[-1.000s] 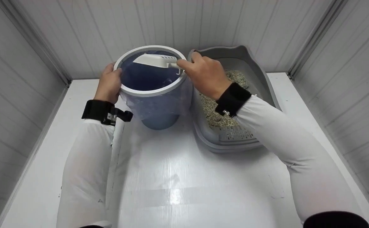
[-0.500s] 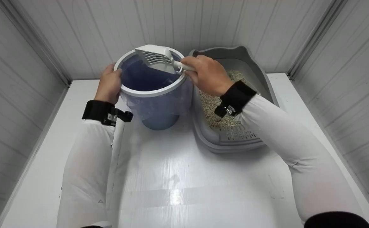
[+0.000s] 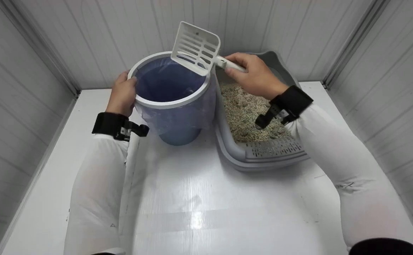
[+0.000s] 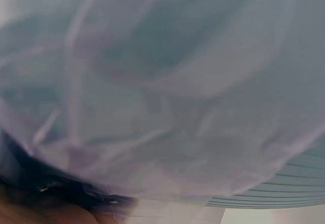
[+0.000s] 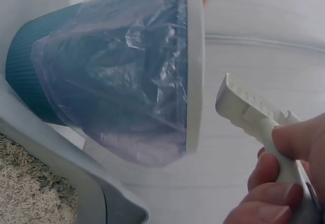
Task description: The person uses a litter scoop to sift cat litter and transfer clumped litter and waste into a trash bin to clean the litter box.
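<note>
White panelled walls [image 3: 291, 32] enclose three sides of a glossy white bench [image 3: 192, 198], on which a grey litter tray [image 3: 263, 156] and a bin [image 3: 173, 102] stand side by side, touching or nearly so. The litter tray, on the right, holds pale granular litter [image 3: 245, 113] and has a perforated step at its near edge; more of the litter is exposed than half a second ago, since the right forearm has swung away to the right. The bin, on the left, is a teal ribbed bucket lined with a translucent bluish bag [image 5: 127, 92] held under a white rim ring [image 3: 146, 102]. The left hand [image 3: 122, 92] grasps the bin's left rim, fingers curled over the ring, unchanged from the earlier frames; the left wrist view shows only the bag's film close up. The right hand [image 3: 256, 78] grips the handle of a white slotted scoop [image 3: 196, 47], thumb and fingers closed round it. Previously tipped down inside the bin's mouth, the scoop is now raised above the bin's far right rim, its blade tilted up towards the back wall.
</note>
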